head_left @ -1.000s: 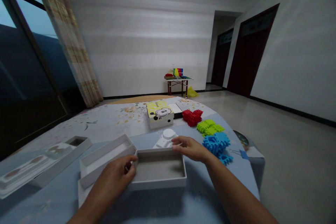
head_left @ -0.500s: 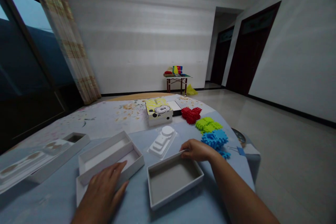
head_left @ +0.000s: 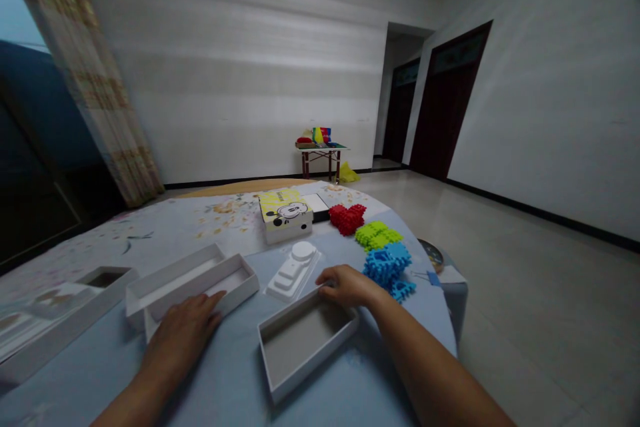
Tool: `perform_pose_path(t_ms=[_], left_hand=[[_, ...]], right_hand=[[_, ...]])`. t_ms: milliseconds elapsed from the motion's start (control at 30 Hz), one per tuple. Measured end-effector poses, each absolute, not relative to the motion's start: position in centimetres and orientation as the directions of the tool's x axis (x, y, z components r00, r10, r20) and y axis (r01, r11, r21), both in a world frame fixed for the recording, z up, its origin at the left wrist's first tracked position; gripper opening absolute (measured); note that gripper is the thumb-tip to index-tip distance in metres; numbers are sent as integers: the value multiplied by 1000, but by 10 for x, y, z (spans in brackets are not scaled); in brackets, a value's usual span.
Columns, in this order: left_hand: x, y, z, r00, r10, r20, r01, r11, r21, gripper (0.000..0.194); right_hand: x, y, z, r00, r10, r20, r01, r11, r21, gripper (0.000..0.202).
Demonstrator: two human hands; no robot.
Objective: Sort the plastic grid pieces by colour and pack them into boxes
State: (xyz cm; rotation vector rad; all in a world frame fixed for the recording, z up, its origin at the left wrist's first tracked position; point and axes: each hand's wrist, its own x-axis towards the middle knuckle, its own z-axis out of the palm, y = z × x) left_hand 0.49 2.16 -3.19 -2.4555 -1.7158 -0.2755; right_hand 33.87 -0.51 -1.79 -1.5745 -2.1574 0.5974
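My left hand (head_left: 183, 330) is closed over the near wall of a shallow white box (head_left: 235, 277), with its fingers over the rim. The thumb is on the outer side. Behind that box, and close against it, lies another long white box (head_left: 175, 273). My right hand (head_left: 343, 287) pinches the far rim of a shallow open white box with a grey inside (head_left: 305, 337), near its far right corner. This box lies tilted in view on the blue cloth, and nothing shows inside it. A clear and white plastic tray (head_left: 293, 270) sits just beyond it.
Blue (head_left: 387, 267), lime green (head_left: 377, 235) and red (head_left: 347, 219) interlocking toy pieces lie along the table's right edge. A yellow cartoon box (head_left: 285, 213) stands farther back beside a white-topped black box (head_left: 319, 205). At left is a long white box with a moulded insert (head_left: 70, 313).
My left hand has closed on the near white box, which has shifted up and away against the one behind it. My right hand keeps its hold. The whole view has turned slightly right.
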Motion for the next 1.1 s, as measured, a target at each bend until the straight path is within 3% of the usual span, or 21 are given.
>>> perform_pose_path(t_ms=[100, 200, 433, 633, 867, 1000, 1100], left_hand=[[9, 20, -30, 329, 900, 286, 943, -329, -52, 45], [12, 8, -35, 339, 861, 379, 935, -351, -39, 44], [11, 2, -55, 348, 768, 538, 912, -410, -6, 41], [13, 5, -63, 404, 678, 614, 878, -476, -52, 39], [13, 3, -67, 461, 588, 664, 805, -593, -33, 37], [11, 8, -71, 477, 570, 669, 762, -648, 9, 35], [10, 13, -77, 481, 580, 657, 746, -665, 42, 34]], right_hand=[[340, 0, -15, -257, 956, 143, 742, 290, -604, 38], [337, 11, -7, -207, 965, 161, 801, 262, -538, 40], [308, 41, 2, -312, 945, -95, 888, 255, -382, 18], [279, 58, 1, -387, 912, -132, 871, 315, -378, 30], [304, 37, 15, -384, 922, 53, 819, 366, -441, 33], [360, 22, 34, -177, 950, 256, 811, 288, -509, 30], [412, 12, 44, 36, 957, 289, 837, 129, -531, 34]])
